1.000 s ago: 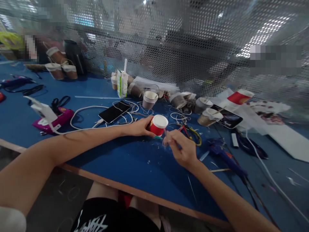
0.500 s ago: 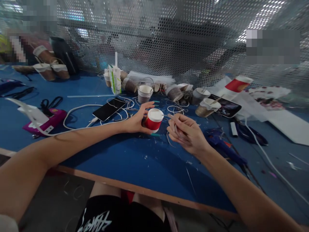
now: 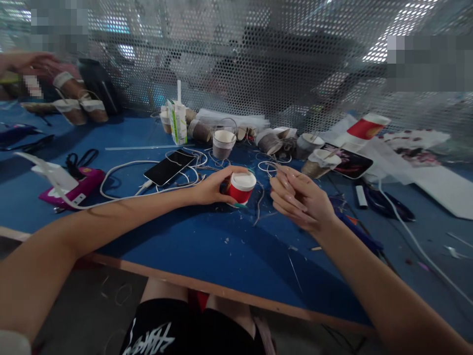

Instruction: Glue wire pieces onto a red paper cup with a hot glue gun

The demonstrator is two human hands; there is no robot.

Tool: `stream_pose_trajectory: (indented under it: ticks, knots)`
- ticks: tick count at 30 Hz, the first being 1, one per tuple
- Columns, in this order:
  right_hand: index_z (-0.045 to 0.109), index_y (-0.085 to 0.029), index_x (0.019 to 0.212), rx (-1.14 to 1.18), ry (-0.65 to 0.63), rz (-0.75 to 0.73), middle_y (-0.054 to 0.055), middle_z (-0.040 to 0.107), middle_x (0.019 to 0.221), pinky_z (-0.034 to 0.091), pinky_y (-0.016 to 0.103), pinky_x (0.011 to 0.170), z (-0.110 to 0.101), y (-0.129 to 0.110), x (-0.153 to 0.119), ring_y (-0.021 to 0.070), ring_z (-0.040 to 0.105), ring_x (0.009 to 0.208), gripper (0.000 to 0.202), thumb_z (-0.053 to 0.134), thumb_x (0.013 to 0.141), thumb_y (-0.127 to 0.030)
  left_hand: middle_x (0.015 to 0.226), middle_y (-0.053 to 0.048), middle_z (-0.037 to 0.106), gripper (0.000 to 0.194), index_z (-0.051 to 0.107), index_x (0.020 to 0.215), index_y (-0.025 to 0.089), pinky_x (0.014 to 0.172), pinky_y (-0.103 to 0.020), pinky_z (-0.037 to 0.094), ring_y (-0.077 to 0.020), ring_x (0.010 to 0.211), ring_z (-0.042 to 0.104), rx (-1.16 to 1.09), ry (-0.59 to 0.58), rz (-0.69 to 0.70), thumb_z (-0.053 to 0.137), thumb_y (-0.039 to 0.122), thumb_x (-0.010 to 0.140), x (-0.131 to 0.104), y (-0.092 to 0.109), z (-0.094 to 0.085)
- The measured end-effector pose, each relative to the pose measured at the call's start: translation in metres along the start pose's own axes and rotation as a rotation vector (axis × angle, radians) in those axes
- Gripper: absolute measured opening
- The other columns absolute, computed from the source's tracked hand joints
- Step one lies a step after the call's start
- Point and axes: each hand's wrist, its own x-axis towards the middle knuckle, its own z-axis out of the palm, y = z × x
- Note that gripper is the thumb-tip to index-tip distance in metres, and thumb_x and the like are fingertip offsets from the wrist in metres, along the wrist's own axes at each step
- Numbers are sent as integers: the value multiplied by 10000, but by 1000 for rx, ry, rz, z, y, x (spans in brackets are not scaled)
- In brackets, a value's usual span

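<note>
My left hand (image 3: 214, 187) is wrapped round a small red paper cup (image 3: 241, 193) with a white end facing up, low over the blue table. To the right of the cup is my right hand (image 3: 297, 197), its thumb and fingertips pinched together. Whatever sits in that pinch is too small to make out. A thin piece of twine (image 3: 260, 199) curves down between the cup and my right hand; I cannot tell whether it is attached to either. Behind the cup stands a grey-wrapped paper cup (image 3: 223, 144) with a thin handle.
A phone (image 3: 169, 166) with white cable lies left, near a purple power strip (image 3: 79, 185). A drink carton (image 3: 178, 123) and several wrapped cups stand at the back. A blue glue gun (image 3: 358, 231) lies partly behind my right forearm. A person's hand (image 3: 33, 60) shows far left.
My right hand has drawn away from the cup, up and to the right. My left hand has shifted slightly right and down with the cup. A person's hand has appeared far left.
</note>
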Motion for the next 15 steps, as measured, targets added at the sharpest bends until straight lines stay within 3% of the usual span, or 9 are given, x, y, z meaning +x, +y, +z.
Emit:
stream_pose_trajectory:
  ticks: [2, 6, 11, 15]
  knots:
    - [479, -233, 697, 8, -17, 21, -115, 323, 428, 172, 208, 333, -1, 3, -1, 44, 176, 323, 372, 667, 881, -496, 1448, -156, 510, 772, 478, 1361, 221, 1161, -526, 372, -332, 1362, 494, 24, -13, 8, 832, 325, 684, 1, -1, -1]
    - [573, -210, 699, -72, -22, -8, -120, 347, 351, 190, 204, 330, 1, 15, 2, 38, 238, 289, 370, 754, 810, -513, 1503, -171, 456, 933, 451, 1416, 225, 1200, -555, 308, -378, 1421, 414, 134, -27, 59, 870, 466, 618, -1, -3, -5]
    - [607, -193, 692, -208, -14, -46, -98, 435, 390, 166, 209, 300, 8, 24, 4, 32, 289, 283, 388, 769, 786, -533, 1557, -140, 408, 713, 422, 1470, 258, 1239, -538, 229, -345, 1484, 326, 257, 28, 310, 625, 538, 846, -7, -1, -8]
    - [625, -188, 702, -284, -46, -40, -81, 465, 432, 168, 216, 297, 10, 27, 3, 33, 304, 306, 403, 740, 802, -561, 1542, -108, 452, 624, 469, 1448, 285, 1213, -521, 287, -333, 1447, 395, 267, 38, 351, 483, 598, 909, -10, 3, -8]
